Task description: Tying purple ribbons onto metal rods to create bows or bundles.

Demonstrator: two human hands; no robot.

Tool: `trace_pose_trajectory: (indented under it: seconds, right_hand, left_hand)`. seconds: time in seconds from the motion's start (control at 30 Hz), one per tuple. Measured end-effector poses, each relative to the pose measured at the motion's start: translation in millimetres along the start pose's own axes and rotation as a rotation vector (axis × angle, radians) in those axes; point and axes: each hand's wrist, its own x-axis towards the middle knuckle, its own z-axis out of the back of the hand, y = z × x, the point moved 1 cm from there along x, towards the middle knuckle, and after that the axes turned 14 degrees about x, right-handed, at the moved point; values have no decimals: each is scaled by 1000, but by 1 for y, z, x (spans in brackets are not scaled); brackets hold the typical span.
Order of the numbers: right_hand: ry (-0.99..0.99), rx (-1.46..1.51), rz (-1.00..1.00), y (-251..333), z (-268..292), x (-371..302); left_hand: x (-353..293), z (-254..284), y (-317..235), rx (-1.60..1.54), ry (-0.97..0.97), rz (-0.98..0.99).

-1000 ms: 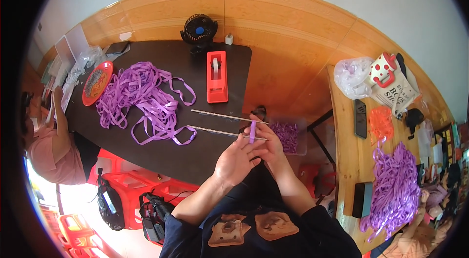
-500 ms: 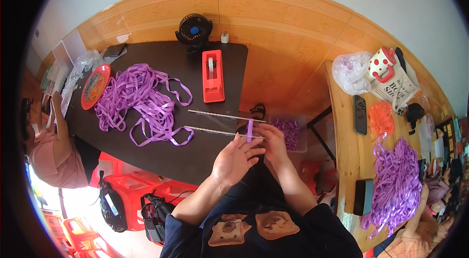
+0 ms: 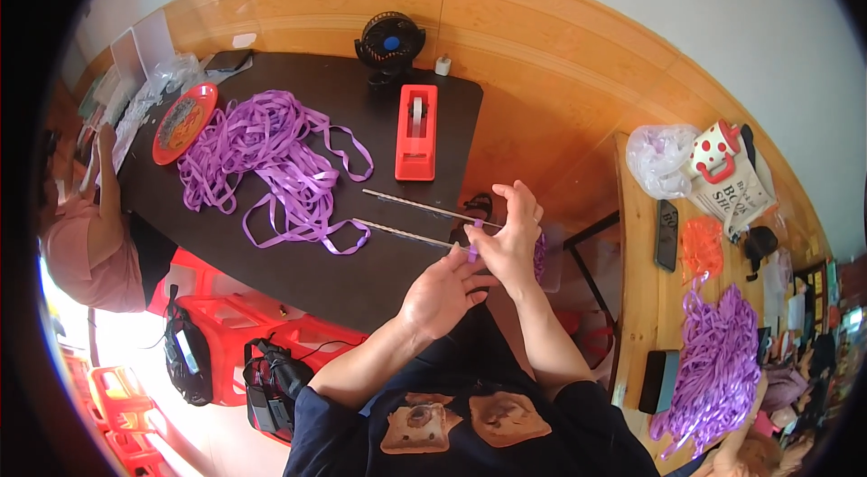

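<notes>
Two thin twisted metal rods point(image 3: 411, 203) point leftward over the dark table, side by side. A short purple ribbon band point(image 3: 473, 253) spans them near their right ends. My left hand point(image 3: 435, 298) is palm up below, its thumb tip and fingers about the nearer rod by the band. My right hand point(image 3: 508, 247) comes from the right, thumb pressed on the band, with its index finger raised away. The rods' right ends are partly hidden behind my fingers. Left of the rods lies a large tangled heap of purple ribbon point(image 3: 280, 147).
On the dark table point(image 3: 339, 283) stand a red tape dispenser point(image 3: 416, 138), a black fan point(image 3: 390, 43) and a red plate point(image 3: 185, 123). A wooden table point(image 3: 632, 296) at right bears another purple ribbon pile point(image 3: 713, 364), a phone and a dotted mug. People sit at both sides.
My right hand has turned and moved up, its thumb now over the band and index finger lifted. The band looks shorter or more covered. The whole view has shifted slightly.
</notes>
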Motion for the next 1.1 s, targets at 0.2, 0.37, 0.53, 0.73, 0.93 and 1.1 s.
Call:
trace_pose_trajectory:
  seconds: [0.2, 0.37, 0.53, 0.73, 0.93, 1.1]
  right_hand:
    - [115, -81, -148, 2, -9, 2]
    - [174, -154, -150, -8, -17, 8]
    - [-1, 669, -307, -46, 6, 9]
    - [118, 1185, -730, -78, 19, -22]
    - [257, 1342, -646, -81, 7, -28]
    - [304, 1366, -597, -89, -1, -27]
  left_hand:
    - [0, 3, 2, 18, -4, -10]
    - [0, -1, -1, 10, -13, -8]
    - [-2, 1, 0, 17, 16, 16]
    - [-4, -2, -4, 38, -3, 22]
    - [-2, -1, -1, 24, 9, 13]
    - [-4, 1, 0, 13, 6, 3]
